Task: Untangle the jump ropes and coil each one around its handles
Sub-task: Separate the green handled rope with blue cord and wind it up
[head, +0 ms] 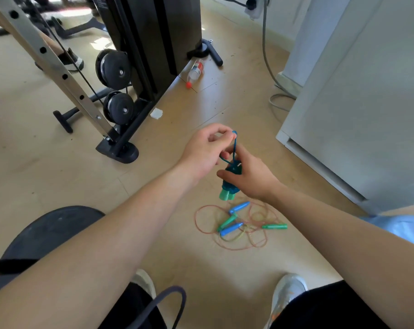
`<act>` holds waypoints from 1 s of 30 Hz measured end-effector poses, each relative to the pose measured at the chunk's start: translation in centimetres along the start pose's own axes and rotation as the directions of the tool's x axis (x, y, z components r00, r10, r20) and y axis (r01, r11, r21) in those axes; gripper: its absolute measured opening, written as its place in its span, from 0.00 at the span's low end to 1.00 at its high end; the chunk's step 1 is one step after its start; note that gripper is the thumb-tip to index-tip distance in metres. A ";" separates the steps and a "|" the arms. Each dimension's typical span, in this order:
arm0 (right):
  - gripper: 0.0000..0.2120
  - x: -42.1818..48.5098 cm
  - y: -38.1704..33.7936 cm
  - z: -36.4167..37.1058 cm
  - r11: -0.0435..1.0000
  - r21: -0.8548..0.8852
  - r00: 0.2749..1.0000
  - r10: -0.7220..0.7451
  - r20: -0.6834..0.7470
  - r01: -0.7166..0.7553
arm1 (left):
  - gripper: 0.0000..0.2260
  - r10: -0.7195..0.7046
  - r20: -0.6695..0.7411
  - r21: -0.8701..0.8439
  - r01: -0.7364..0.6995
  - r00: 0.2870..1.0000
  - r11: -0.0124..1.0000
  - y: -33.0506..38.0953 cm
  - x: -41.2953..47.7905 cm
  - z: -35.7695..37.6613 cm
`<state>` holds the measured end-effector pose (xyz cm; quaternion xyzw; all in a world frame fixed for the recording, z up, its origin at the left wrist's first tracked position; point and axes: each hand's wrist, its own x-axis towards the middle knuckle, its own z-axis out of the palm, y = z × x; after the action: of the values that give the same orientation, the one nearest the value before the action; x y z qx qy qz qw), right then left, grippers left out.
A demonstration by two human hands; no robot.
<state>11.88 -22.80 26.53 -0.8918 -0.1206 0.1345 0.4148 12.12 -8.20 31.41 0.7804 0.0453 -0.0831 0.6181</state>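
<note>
Head view: one nearly coiled rope [234, 168] is clasped by right grip [251, 176], its loop [234, 133] pinched by left grip [206, 150]. The tangle [232, 228] on the floor [248, 110] is not yet undone.

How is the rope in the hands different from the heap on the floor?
The blue rope is wound tight around its paired handles, gripped by the right hand, its loop pinched by the left hand; the heap sprawls tangled, handles scattered. Its cords are pinkish and yellow, not blue. Both have green handles.

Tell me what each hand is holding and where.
The left hand pinches the blue rope at its loose loop; the right hand grips the paired handles around their rope-wrapped middle.
</note>
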 end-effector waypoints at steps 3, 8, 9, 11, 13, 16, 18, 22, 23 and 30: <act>0.13 4.6 0.5 -0.5 1.000 -0.024 0.999 0.014 -0.048 -0.015 | 0.06 -0.050 -0.052 -0.025 0.048 0.997 0.999 -0.6 5.2 -1.0; 0.13 11.6 2.4 -0.5 0.990 -0.051 0.990 0.133 0.043 -0.131 | 0.08 -0.204 -0.108 -0.066 0.198 0.973 0.978 -3.5 13.0 -1.3; 0.13 12.3 2.6 -0.8 0.986 -0.047 0.985 0.163 0.054 -0.161 | 0.08 -0.255 -0.113 -0.097 0.245 0.960 0.965 -3.7 13.6 -1.2; 0.13 12.9 1.8 -2.0 0.976 -0.019 0.974 0.218 0.058 -0.217 | 0.07 -0.355 -0.128 -0.158 0.334 0.926 0.929 -3.1 14.0 -1.2; 0.14 12.9 -0.4 -4.1 0.962 0.009 0.961 0.271 0.058 -0.271 | 0.08 -0.446 -0.107 -0.183 0.424 0.888 0.887 -1.0 13.7 -1.6; 0.14 12.5 -5.7 -8.6 0.948 0.045 0.949 0.313 0.040 -0.315 | 0.09 -0.535 -0.033 -0.190 0.520 0.844 0.832 4.8 12.4 -2.8; 0.15 12.0 -10.4 -12.5 0.943 0.063 0.946 0.324 0.027 -0.326 | 0.05 -0.547 0.012 -0.174 0.541 0.837 0.823 10.6 11.1 -4.2; 0.15 11.1 -20.5 -20.9 0.939 0.066 0.941 0.339 0.005 -0.338 | 0.08 -0.542 0.091 -0.153 0.550 0.835 0.821 23.9 9.1 -6.6; 0.15 11.0 -23.1 -23.0 0.943 0.062 0.944 0.329 -0.005 -0.328 | 0.08 -0.537 0.099 -0.165 0.546 0.837 0.821 27.2 8.8 -7.2; 0.15 11.1 -35.9 -36.1 0.959 0.039 0.956 0.283 -0.083 -0.280 | 0.06 -0.458 0.075 -0.155 0.464 0.886 0.872 46.2 9.6 -10.6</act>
<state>30.84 -22.21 75.08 -0.8992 0.0276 0.1547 0.4083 30.29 -8.95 76.16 0.6903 0.2260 -0.2378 0.6449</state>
